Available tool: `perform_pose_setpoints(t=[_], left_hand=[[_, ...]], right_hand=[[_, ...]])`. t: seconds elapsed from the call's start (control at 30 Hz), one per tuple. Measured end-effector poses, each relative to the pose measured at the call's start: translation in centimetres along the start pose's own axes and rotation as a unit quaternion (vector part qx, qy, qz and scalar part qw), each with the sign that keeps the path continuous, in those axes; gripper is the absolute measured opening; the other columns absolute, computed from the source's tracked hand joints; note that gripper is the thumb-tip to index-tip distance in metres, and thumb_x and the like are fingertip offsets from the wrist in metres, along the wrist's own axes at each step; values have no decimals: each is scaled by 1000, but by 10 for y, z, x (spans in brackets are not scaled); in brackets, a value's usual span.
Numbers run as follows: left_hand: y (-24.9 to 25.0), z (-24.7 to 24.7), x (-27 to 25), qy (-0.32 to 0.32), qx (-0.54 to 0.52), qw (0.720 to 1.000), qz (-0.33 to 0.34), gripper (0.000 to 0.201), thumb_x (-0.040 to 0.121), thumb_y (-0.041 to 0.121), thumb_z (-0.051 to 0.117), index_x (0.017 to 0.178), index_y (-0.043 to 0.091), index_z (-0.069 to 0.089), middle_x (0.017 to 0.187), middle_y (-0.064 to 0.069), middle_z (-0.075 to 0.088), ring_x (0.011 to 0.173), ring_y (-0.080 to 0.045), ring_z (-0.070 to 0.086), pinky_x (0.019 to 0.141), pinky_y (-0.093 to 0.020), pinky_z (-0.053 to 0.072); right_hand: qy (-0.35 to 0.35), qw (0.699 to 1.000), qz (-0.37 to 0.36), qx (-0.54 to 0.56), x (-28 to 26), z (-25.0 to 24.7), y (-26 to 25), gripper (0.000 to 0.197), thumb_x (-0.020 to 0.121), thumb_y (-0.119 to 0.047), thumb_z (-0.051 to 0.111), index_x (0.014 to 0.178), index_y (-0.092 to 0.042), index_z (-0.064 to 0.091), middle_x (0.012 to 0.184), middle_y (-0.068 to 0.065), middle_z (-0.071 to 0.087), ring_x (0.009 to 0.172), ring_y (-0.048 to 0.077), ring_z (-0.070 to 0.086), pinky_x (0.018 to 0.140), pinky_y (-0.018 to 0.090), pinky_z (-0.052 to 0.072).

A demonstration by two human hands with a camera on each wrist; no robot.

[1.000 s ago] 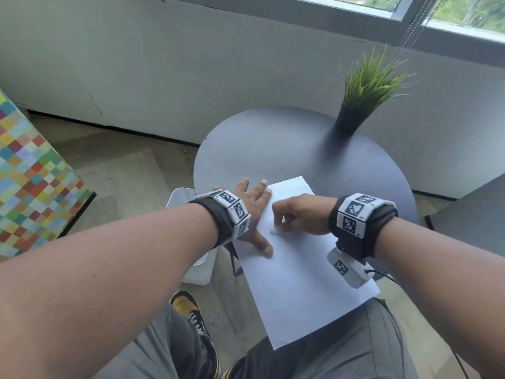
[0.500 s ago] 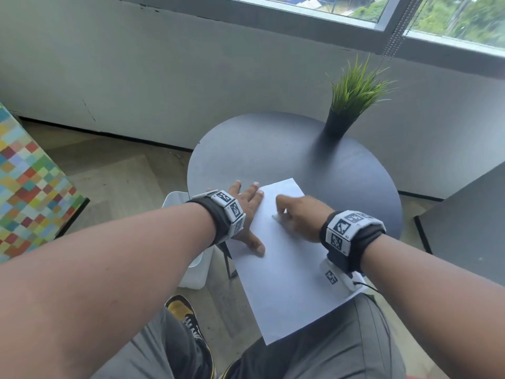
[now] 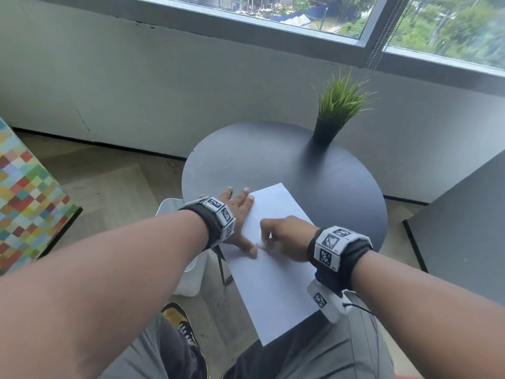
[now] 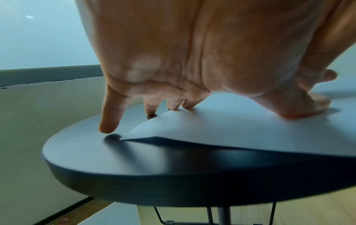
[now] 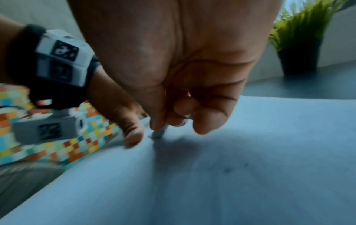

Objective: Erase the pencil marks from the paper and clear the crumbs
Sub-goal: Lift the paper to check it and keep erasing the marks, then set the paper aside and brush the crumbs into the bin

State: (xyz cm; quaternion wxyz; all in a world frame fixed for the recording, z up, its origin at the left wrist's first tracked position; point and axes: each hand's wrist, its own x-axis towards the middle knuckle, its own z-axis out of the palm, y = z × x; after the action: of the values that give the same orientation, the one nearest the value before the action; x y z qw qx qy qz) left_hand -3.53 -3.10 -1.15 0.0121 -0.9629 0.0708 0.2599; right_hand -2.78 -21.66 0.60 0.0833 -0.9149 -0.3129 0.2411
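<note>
A white sheet of paper (image 3: 273, 274) lies on the round dark table (image 3: 273, 154) and overhangs its near edge above my lap. My left hand (image 3: 237, 214) lies flat with spread fingers on the paper's left edge (image 4: 231, 129), thumb pressing down. My right hand (image 3: 284, 236) is curled and pinches a small pale eraser (image 5: 159, 134), whose tip touches the paper (image 5: 250, 152) beside my left thumb (image 5: 133, 137). Faint dark specks (image 5: 228, 170) lie on the sheet near the hand. The right wrist view is blurred by motion.
A potted green grass plant (image 3: 336, 113) stands at the table's far right. A white bin (image 3: 191, 269) sits on the floor left of the table. A grey panel (image 3: 464, 228) stands at right, and a chequered coloured surface (image 3: 24, 192) at left.
My right hand with the eraser has slid back toward me and left, now right beside my left thumb. The left hand stays pressed on the paper. The head view has tilted up.
</note>
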Motion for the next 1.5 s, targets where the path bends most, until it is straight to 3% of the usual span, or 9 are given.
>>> perform_pose_setpoints(t=[0.13, 0.27, 0.43, 0.6, 0.87, 1.17, 1.27, 1.37, 1.5], left_hand=[[2, 3, 1, 2, -13, 1000, -5, 146, 51, 96, 56, 156, 22, -13, 164, 6, -17, 151, -32, -9, 109, -69, 25], [3, 2, 0, -7, -7, 1000, -9, 146, 52, 95, 57, 156, 21, -14, 164, 4, -19, 151, -33, -10, 111, -67, 21], [6, 3, 1, 0, -7, 1000, -5, 144, 58, 91, 59, 156, 16, -14, 165, -1, -17, 150, -38, -10, 117, -61, 17], [4, 6, 1, 6, -13, 1000, 3, 143, 59, 90, 60, 156, 16, -15, 164, -2, -18, 150, -38, -10, 117, -60, 18], [5, 0, -5, 8, -13, 1000, -4, 142, 58, 91, 59, 157, 20, -12, 165, 3, -16, 151, -34, -10, 111, -65, 22], [-18, 20, -29, 109, -95, 988, -50, 106, 73, 84, 53, 152, 48, -8, 164, 5, -18, 152, -23, -6, 116, -60, 15], [-34, 29, -49, 194, -178, 957, -120, 86, 81, 72, 56, 152, 44, 15, 163, 1, 7, 148, -24, 11, 115, -47, 23], [-41, 42, -67, 266, -250, 905, -219, 68, 81, 61, 62, 139, 33, 39, 141, -2, 32, 130, -28, 33, 104, -43, 35], [-44, 63, -63, 171, -517, 784, -299, 64, 79, 63, 65, 115, 12, 49, 108, -11, 53, 86, -26, 57, 73, -34, 47]], right_hand=[[82, 991, 110, -9, 12, -9, 14, 20, 95, -38, 47, 96, -18, 45, 95, 10, 61, 86, 31, 57, 71, 35, 46], [3, 1000, 22, -11, 15, 3, -10, 18, 94, -37, 50, 100, -20, 52, 100, 9, 64, 87, 28, 56, 74, 33, 45], [89, 986, 143, -6, 46, -21, 13, 21, 94, -36, 51, 101, -17, 49, 105, 10, 64, 96, 32, 60, 77, 34, 46], [27, 998, 34, -43, 44, -19, -3, 9, 93, -29, 50, 96, -21, 46, 96, 9, 60, 86, 30, 54, 68, 30, 37], [66, 989, 126, 40, 15, -16, 40, 20, 95, -39, 51, 96, -19, 50, 90, 4, 63, 80, 26, 55, 67, 30, 43], [177, 939, 249, 157, -37, -21, 134, 10, 89, -30, 63, 86, -25, 55, 81, 5, 62, 68, 24, 59, 65, 37, 56], [183, 935, 292, 89, -51, -12, 140, 11, 89, -34, 58, 99, -35, 54, 111, 8, 53, 95, 30, 58, 90, 35, 47], [198, 947, 242, 77, -55, 3, 113, 22, 88, -37, 59, 109, -34, 58, 112, 3, 49, 103, 28, 57, 92, 33, 43], [119, 976, 179, 26, -51, 21, 70, 38, 86, -44, 56, 123, -37, 52, 113, -2, 42, 116, 24, 45, 96, 37, 41]])
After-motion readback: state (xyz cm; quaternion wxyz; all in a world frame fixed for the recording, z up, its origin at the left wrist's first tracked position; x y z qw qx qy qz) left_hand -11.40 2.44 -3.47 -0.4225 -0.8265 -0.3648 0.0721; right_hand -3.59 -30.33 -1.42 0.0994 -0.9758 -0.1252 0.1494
